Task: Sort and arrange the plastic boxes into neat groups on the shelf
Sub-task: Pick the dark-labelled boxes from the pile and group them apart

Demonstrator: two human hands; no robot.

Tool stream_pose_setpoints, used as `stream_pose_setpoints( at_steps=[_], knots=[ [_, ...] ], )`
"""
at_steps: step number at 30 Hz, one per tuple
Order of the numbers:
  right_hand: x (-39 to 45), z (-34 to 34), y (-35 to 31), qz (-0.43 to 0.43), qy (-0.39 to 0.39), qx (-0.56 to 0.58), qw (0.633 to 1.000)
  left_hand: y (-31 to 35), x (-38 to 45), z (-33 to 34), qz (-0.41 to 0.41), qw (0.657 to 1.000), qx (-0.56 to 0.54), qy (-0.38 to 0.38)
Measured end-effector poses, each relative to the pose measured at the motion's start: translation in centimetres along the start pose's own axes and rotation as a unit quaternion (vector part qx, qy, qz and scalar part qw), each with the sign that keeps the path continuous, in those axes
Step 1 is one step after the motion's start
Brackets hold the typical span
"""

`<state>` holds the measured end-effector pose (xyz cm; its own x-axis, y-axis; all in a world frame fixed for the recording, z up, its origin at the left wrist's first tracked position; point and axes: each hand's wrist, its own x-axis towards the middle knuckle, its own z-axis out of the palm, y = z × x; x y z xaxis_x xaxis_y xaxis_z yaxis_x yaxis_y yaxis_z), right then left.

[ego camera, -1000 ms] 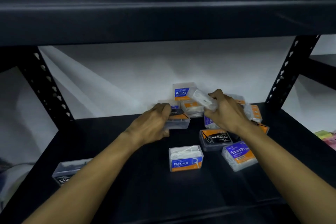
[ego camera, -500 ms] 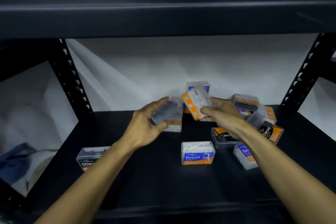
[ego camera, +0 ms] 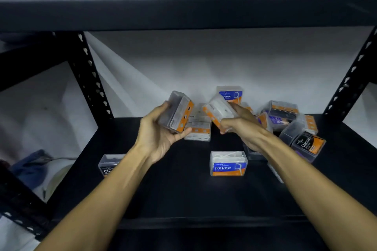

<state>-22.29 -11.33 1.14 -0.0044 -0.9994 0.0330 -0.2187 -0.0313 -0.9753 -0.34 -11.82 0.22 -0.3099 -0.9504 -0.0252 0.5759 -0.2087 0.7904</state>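
Note:
My left hand (ego camera: 161,134) holds a clear plastic box with an orange label (ego camera: 177,113), tilted on edge above the black shelf (ego camera: 183,195). My right hand (ego camera: 242,126) grips another clear box with white contents and an orange edge (ego camera: 217,111), also lifted and tilted. A "Round" box (ego camera: 228,163) lies flat in front of my right forearm. Another "Round" box (ego camera: 230,94) stands at the back. A white box (ego camera: 199,131) lies between my hands. A "Charcoal" box (ego camera: 306,142) leans at the right in a loose pile.
One "Charcoal" box (ego camera: 111,165) sits alone at the shelf's left front, partly hidden by my left forearm. Black perforated uprights (ego camera: 91,79) stand at both sides, and an upper shelf (ego camera: 183,0) hangs overhead. A white backdrop (ego camera: 204,61) is behind.
My left hand has lifted its box off the shelf and turned it on edge. My right hand keeps its box raised, tilted further. The camera has shifted left.

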Motion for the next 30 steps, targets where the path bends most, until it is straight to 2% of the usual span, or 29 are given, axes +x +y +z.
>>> stream_pose_setpoints(
  at_steps=[3, 5, 8, 10, 12, 15, 17, 22, 25, 30],
  knots=[
    [-0.2, 0.3, -0.4, 0.011, 0.005, -0.001, 1.000, 0.7, -0.2, 0.3, -0.007, 1.000, -0.025, -0.005],
    [-0.3, 0.4, -0.7, 0.005, 0.012, -0.042, 0.999, 1.1, -0.3, 0.3, -0.023, 1.000, -0.013, -0.011],
    [-0.5, 0.4, -0.6, 0.000, 0.017, -0.131, 0.991, 1.3, -0.5, 0.1, -0.053, 0.996, 0.075, -0.010],
    [-0.7, 0.4, -0.4, -0.031, 0.022, -0.240, 0.970, 1.2, -0.5, -0.4, -0.055, 0.983, 0.174, -0.002],
    [-0.9, 0.4, -0.1, -0.082, 0.040, -0.354, 0.931, 0.9, -0.2, -0.9, -0.058, 0.967, 0.246, 0.007],
    [-0.9, 0.3, 0.5, -0.131, 0.068, -0.442, 0.885, 0.7, -0.2, -1.3, -0.052, 0.945, 0.318, 0.050],
    [-0.9, 0.2, 0.6, -0.128, 0.064, -0.450, 0.882, 0.8, -0.4, -1.2, -0.048, 0.933, 0.353, 0.055],
    [-1.0, 0.0, 0.4, -0.070, 0.001, -0.323, 0.944, 1.0, -1.1, -0.4, -0.034, 0.924, 0.377, 0.058],
    [-1.2, -0.4, -0.1, -0.065, -0.039, -0.287, 0.955, 1.3, -1.4, -0.3, -0.030, 0.910, 0.410, 0.046],
    [-1.0, -1.0, -0.2, -0.096, 0.028, -0.293, 0.951, 1.7, -1.7, -0.3, -0.002, 0.879, 0.477, 0.018]
  ],
)
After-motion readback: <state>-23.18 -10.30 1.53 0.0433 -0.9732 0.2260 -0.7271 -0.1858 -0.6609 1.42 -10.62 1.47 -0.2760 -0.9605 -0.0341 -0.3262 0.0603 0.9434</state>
